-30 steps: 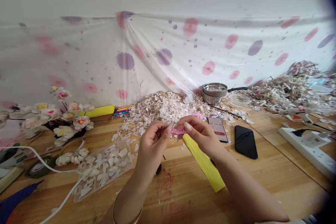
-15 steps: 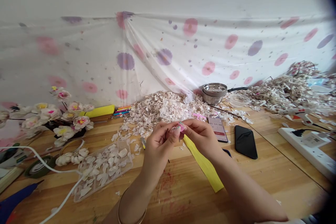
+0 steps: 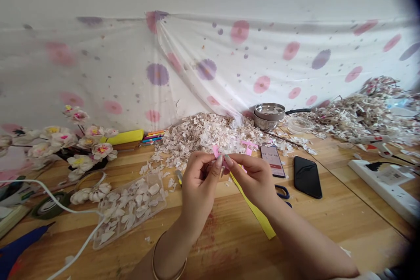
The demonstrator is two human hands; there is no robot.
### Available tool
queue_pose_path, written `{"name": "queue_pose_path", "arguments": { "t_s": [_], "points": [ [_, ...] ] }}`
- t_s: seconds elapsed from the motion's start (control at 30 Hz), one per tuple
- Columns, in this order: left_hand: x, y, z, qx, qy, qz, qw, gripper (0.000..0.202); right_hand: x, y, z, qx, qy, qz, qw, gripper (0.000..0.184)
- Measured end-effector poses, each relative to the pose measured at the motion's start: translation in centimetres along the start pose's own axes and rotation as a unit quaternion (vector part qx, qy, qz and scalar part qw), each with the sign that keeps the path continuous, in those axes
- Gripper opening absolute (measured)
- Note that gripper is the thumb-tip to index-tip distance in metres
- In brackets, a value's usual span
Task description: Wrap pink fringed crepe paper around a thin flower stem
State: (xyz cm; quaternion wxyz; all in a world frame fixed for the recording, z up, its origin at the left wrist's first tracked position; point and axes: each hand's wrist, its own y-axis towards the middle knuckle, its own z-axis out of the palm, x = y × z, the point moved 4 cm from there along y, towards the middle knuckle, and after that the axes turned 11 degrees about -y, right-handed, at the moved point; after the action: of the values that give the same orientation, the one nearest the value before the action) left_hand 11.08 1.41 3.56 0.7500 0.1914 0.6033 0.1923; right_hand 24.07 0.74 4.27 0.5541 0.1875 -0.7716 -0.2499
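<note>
In the head view, a small pink strip (image 3: 215,150), perhaps crepe paper, stands up between my pinched fingertips at the middle of the table. My left hand (image 3: 201,181) is closed on it, thumb pressed against the forefinger. From the other side my right hand (image 3: 254,175) pinches the same piece, and the two thumbs nearly meet. The lower part of the pink strip is hidden by the fingers. Beneath my right hand lies a yellow strip (image 3: 254,210), with dark-blue scissor handles (image 3: 282,191) showing beside the wrist.
A large pile of pale papery flakes (image 3: 187,138) spreads behind the hands. Left are a clear tray (image 3: 162,203) of white petals, artificial flowers (image 3: 87,142) and a white cord (image 3: 87,245). Right are two phones (image 3: 307,177), a power strip (image 3: 387,192) and metal bowls (image 3: 269,118).
The pink strip now sticks up above my fingertips, where it was mostly folded within them. My right hand has shifted slightly, uncovering more of the scissor handles.
</note>
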Motion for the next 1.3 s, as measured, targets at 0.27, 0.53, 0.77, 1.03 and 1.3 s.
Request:
{"name": "queue_pose_path", "arguments": {
  "t_s": [0.27,0.53,0.77,1.03,1.3],
  "points": [
    [-0.5,0.5,-0.7,0.011,0.019,0.027,0.999,0.011,0.2,0.2,0.2,0.06,-0.005,-0.021,0.998,0.013],
    [-0.7,0.7,-0.9,0.024,0.087,0.031,0.995,0.017,1.1,0.4,-0.6,0.019,-0.145,-0.141,0.979,0.017],
    [-0.7,0.3,-0.4,0.058,0.104,0.03,0.992,0.018,1.4,0.2,-0.6,0.029,-0.213,-0.217,0.952,0.013],
    [-1.3,0.2,-0.1,0.089,0.153,0.065,0.982,0.014,1.1,0.4,-0.6,0.039,-0.305,-0.245,0.919,0.006],
    [-0.5,0.1,-0.1,0.102,0.148,0.024,0.983,0.017,0.7,0.6,-0.6,0.069,-0.278,-0.237,0.928,0.011]
  ]
}}
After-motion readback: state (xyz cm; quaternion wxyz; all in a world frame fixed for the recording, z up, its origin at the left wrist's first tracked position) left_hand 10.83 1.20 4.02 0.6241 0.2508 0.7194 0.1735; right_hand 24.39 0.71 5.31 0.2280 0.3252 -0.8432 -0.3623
